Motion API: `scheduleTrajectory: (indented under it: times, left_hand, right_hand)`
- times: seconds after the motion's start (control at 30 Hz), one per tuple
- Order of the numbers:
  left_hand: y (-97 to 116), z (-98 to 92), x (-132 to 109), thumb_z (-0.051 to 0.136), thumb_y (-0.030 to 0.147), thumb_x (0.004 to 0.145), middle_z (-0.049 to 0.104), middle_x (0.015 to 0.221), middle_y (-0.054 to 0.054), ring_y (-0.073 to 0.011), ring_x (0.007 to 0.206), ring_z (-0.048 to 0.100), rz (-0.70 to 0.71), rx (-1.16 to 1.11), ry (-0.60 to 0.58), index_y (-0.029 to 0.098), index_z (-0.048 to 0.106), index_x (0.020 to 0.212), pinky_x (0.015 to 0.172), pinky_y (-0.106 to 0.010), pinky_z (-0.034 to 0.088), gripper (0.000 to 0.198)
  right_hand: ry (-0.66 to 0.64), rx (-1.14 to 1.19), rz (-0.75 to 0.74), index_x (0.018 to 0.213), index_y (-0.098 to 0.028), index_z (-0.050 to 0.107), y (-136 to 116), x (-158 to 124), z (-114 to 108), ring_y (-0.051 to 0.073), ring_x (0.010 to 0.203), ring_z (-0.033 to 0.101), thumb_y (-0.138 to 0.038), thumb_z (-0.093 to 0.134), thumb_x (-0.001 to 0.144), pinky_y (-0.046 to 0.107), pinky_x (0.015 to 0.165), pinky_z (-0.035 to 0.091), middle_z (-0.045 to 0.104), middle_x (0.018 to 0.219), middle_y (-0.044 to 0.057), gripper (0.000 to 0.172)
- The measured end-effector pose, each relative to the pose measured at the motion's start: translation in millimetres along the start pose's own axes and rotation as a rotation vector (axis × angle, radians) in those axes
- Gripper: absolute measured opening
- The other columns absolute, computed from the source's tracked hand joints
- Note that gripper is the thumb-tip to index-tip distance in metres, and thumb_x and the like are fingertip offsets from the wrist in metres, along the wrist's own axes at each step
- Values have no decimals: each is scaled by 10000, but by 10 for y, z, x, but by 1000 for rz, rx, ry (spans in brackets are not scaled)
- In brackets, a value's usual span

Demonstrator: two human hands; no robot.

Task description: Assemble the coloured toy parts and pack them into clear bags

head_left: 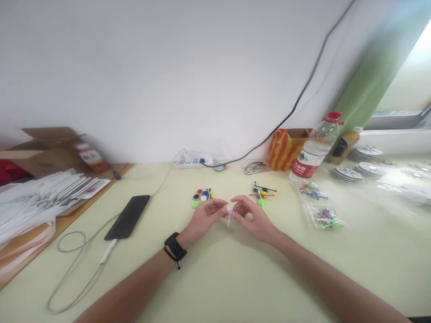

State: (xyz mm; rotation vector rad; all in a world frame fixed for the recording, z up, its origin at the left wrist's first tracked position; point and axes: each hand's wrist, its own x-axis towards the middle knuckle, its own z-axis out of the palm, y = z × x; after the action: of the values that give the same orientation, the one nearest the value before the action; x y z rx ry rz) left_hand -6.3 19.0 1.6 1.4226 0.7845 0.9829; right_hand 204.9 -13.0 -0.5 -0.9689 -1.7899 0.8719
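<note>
My left hand (208, 217) and my right hand (252, 218) meet over the middle of the table. Between their fingertips is a small white plastic spinner piece (229, 217) with a thin stem pointing down toward me. Both hands pinch it with curled fingers; its upper part is partly covered. Just beyond my left hand lie small round plastic discs (200, 192) in red, black, blue, white and green. Behind my right hand is a loose pile of coloured plastic spinner arrows (261, 192) in blue, yellow, red, black and green.
At the left, a phone (127, 217) charges on a cable beside a heap of white packets (57, 193). A power strip (194, 162) sits against the wall. Rightward stand a large water bottle (314, 150), clear bags of arrows (325, 217) and stacked discs (347, 174).
</note>
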Motion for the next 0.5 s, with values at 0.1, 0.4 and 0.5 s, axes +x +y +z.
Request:
scheduleTrajectory:
  times: [0.1, 0.4, 0.5]
  left_hand:
    - [18, -13, -2, 786, 368, 855, 748, 1007, -73, -199, 927, 714, -28, -8, 13, 179, 740, 1091, 907, -352, 574, 306]
    - [27, -1, -4, 791, 370, 850, 733, 944, -67, -177, 866, 696, -15, -35, -13, 170, 745, 1057, 866, -330, 569, 292]
    - [14, -12, 2, 794, 362, 848, 726, 914, -56, -159, 834, 683, -11, -30, 4, 174, 743, 1037, 841, -306, 560, 272]
  right_hand:
    - [34, -152, -54, 1481, -305, 385, 7, -27, -29, 153, 728, 582, -306, 560, 973, 309, 685, 522, 630, 975, 29, 537]
    - [89, -133, -94, 896, -196, 609, 60, -23, -77, 129, 602, 477, -396, 444, 1020, 277, 577, 413, 553, 800, 22, 288]
    - [82, -69, -27, 572, -220, 317, 33, 7, -110, 115, 510, 292, -420, 388, 1033, 274, 499, 267, 270, 565, -41, 508]
